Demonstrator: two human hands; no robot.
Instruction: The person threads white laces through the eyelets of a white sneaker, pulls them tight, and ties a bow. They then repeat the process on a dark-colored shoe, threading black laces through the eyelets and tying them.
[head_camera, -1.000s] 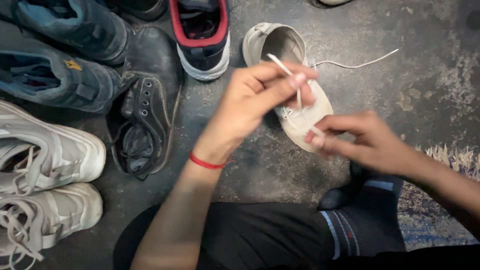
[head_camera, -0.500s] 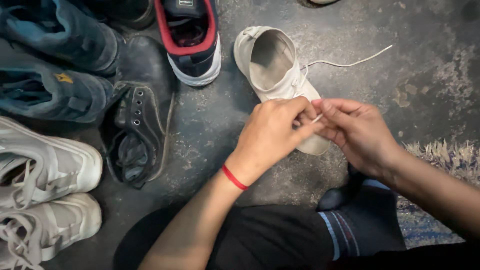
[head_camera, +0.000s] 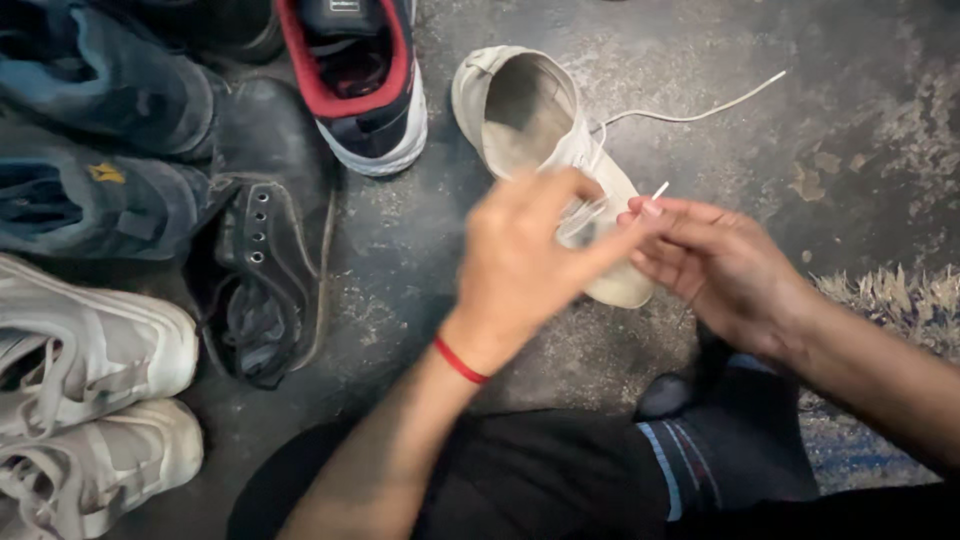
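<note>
A rough grey concrete floor fills the view, with shoes lined along its left edge: two blue suede shoes, a white sneaker pair, a floppy black leather shoe with metal eyelets, and a navy sneaker with a red lining and white sole. The person's dark trousers and a striped sock sit at the bottom, beside a fringed rug.

A cream canvas shoe lies on the floor, heel opening away from the person, its front half under both hands. The left hand, blurred, with a red band at the wrist, has its fingers curled narrowly over the lacing; whether it grips anything I cannot tell. The right hand pinches the tip of a thin white lace between fingertips, just right of the shoe. The lace's other end trails loose across the floor toward the upper right.
</note>
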